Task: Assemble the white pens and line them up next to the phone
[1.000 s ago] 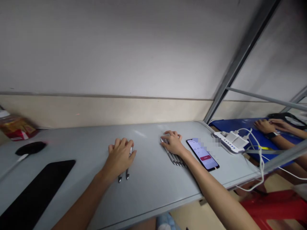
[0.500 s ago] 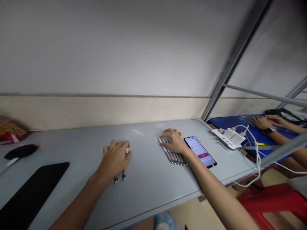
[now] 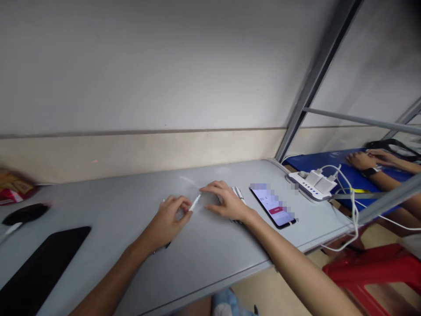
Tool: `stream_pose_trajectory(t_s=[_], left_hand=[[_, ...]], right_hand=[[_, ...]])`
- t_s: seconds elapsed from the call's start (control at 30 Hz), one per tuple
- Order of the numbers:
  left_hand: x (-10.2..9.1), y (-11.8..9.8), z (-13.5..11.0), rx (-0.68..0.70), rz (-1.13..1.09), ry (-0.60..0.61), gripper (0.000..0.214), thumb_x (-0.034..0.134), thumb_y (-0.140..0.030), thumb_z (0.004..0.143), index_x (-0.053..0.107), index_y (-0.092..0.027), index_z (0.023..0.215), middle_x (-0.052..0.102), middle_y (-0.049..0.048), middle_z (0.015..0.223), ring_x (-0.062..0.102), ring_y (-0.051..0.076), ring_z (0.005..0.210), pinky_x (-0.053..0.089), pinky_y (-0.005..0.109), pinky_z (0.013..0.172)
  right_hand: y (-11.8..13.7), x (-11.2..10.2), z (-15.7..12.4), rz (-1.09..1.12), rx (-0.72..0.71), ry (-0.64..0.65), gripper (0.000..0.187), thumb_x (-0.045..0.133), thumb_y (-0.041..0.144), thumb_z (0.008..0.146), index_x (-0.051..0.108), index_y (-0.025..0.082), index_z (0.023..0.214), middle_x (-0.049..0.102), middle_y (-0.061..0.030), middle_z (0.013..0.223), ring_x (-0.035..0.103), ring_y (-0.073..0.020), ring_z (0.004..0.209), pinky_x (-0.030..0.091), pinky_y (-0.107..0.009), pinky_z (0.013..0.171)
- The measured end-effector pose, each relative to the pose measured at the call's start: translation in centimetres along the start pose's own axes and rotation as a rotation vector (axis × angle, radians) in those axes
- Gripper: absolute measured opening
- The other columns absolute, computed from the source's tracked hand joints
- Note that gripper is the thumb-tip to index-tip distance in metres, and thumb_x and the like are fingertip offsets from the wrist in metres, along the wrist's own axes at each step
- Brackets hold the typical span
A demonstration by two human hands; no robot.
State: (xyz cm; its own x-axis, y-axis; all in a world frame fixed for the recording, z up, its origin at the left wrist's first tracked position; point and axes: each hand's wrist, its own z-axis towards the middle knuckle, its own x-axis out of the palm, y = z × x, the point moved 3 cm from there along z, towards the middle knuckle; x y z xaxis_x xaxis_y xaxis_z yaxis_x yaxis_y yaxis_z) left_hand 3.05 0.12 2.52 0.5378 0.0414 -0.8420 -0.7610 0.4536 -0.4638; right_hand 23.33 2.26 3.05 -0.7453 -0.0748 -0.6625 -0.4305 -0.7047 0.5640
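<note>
Between the thumb and fingers of my left hand (image 3: 171, 221) is a white pen (image 3: 195, 202), its end slanting up to the right above the desk (image 3: 197, 259). My right hand (image 3: 228, 202) is open, thumb and index finger apart, the index fingertip close to that end of the pen. I cannot tell whether they touch. Partly hidden under my right hand lies a row of several white and grey pens (image 3: 238, 192). Small dark tips (image 3: 168, 245) show below my left hand, mostly covered by it.
A phone (image 3: 272, 208) with a lit screen lies right of the pens. Beyond it are a power strip (image 3: 311, 186) and white cables. A black mat (image 3: 49, 267) and a mouse (image 3: 26, 214) lie left. Another person's hands (image 3: 362, 160) rest on a blue table; a red stool (image 3: 371, 263) stands below.
My left hand has lifted a pen and tilted it toward the right. My right hand has moved left, off part of the pen row, toward the held pen.
</note>
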Motion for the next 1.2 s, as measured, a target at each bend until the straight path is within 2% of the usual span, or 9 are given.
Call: stream_pose_trajectory(t_s=[0.13, 0.3, 0.47, 0.6, 0.83, 0.93, 1.07, 1.13, 1.2], left_hand=[[0.4, -0.8, -0.1, 0.017, -0.185, 0.052, 0.025, 0.045, -0.040, 0.091, 0.060, -0.023, 0.100, 0.065, 0.0029, 0.094, 0.060, 0.017, 0.085, 0.046, 0.029, 0.074], [0.1, 0.2, 0.0, 0.092, 0.069, -0.004, 0.028, 0.037, -0.037, 0.095, 0.060, -0.021, 0.101, 0.065, 0.0052, 0.093, 0.058, 0.019, 0.085, 0.043, 0.033, 0.078], [0.0, 0.3, 0.2, 0.194, 0.284, -0.054, 0.029, 0.029, -0.026, 0.097, 0.056, -0.019, 0.092, 0.061, 0.0055, 0.086, 0.053, 0.020, 0.082, 0.038, 0.034, 0.073], [-0.1, -0.1, 0.0, 0.197, 0.339, -0.053, 0.025, 0.031, -0.018, 0.094, 0.053, -0.019, 0.083, 0.060, 0.0046, 0.080, 0.050, 0.021, 0.078, 0.036, 0.034, 0.072], [0.0, 0.7, 0.0, 0.022, 0.066, -0.050, 0.022, 0.032, -0.011, 0.085, 0.049, -0.021, 0.075, 0.058, 0.0012, 0.074, 0.052, 0.017, 0.072, 0.041, 0.031, 0.071], [0.2, 0.8, 0.0, 0.034, 0.054, -0.079, 0.023, 0.030, -0.018, 0.090, 0.051, -0.021, 0.080, 0.060, 0.0017, 0.080, 0.053, 0.018, 0.078, 0.041, 0.032, 0.077], [0.4, 0.8, 0.0, 0.050, 0.120, -0.061, 0.029, 0.027, -0.026, 0.096, 0.053, -0.021, 0.084, 0.059, 0.0020, 0.081, 0.052, 0.019, 0.080, 0.038, 0.033, 0.077], [0.5, 0.8, 0.0, 0.048, 0.143, -0.043, 0.032, 0.025, -0.029, 0.097, 0.053, -0.020, 0.085, 0.059, 0.0018, 0.080, 0.052, 0.019, 0.079, 0.037, 0.033, 0.076], [0.5, 0.8, 0.0, 0.045, 0.149, -0.035, 0.033, 0.024, -0.031, 0.098, 0.053, -0.020, 0.086, 0.059, 0.0020, 0.082, 0.052, 0.018, 0.080, 0.036, 0.033, 0.077]], right_hand=[[0.9, 1.5, 0.1, 0.076, -0.058, 0.103, 0.027, 0.055, 0.036, 0.090, 0.064, 0.024, 0.112, 0.067, -0.0072, 0.100, 0.058, -0.0198, 0.091, 0.042, -0.031, 0.081], [-0.6, 0.4, -0.1, 0.101, 0.221, -0.028, 0.028, 0.056, 0.044, 0.088, 0.070, 0.019, 0.084, 0.062, -0.0015, 0.067, 0.049, -0.0131, 0.060, 0.033, -0.025, 0.058], [-1.4, 0.6, -0.4, 0.385, 0.383, 0.193, 0.047, 0.045, 0.052, 0.091, 0.066, 0.016, 0.071, 0.046, 0.0025, 0.055, 0.036, -0.0094, 0.049, 0.027, -0.024, 0.049], [-1.3, 1.0, -0.4, 0.419, 0.370, 0.206, 0.046, 0.045, 0.053, 0.090, 0.066, 0.016, 0.072, 0.043, 0.0025, 0.055, 0.034, -0.0096, 0.050, 0.026, -0.023, 0.049], [0.8, 0.2, -0.2, 0.129, 0.041, -0.044, 0.024, 0.053, 0.038, 0.091, 0.070, 0.022, 0.096, 0.064, -0.0046, 0.083, 0.053, -0.0156, 0.072, 0.037, -0.026, 0.067], [0.3, 0.2, -0.1, 0.160, 0.113, -0.081, 0.027, 0.059, 0.041, 0.086, 0.068, 0.023, 0.104, 0.064, -0.0047, 0.090, 0.055, -0.0158, 0.073, 0.039, -0.026, 0.065], [-0.4, 0.7, -0.2, 0.189, 0.227, -0.013, 0.028, 0.051, 0.040, 0.090, 0.069, 0.019, 0.086, 0.060, -0.0001, 0.068, 0.049, -0.0126, 0.059, 0.035, -0.025, 0.058], [-0.3, 0.6, -0.2, 0.217, 0.204, -0.051, 0.019, 0.061, 0.035, 0.084, 0.066, 0.020, 0.093, 0.063, -0.0013, 0.081, 0.053, -0.0136, 0.068, 0.037, -0.024, 0.061], [-0.3, 0.5, -0.2, 0.235, 0.220, -0.073, 0.027, 0.067, 0.035, 0.079, 0.063, 0.021, 0.102, 0.063, -0.0022, 0.090, 0.055, -0.0141, 0.073, 0.039, -0.024, 0.063]])
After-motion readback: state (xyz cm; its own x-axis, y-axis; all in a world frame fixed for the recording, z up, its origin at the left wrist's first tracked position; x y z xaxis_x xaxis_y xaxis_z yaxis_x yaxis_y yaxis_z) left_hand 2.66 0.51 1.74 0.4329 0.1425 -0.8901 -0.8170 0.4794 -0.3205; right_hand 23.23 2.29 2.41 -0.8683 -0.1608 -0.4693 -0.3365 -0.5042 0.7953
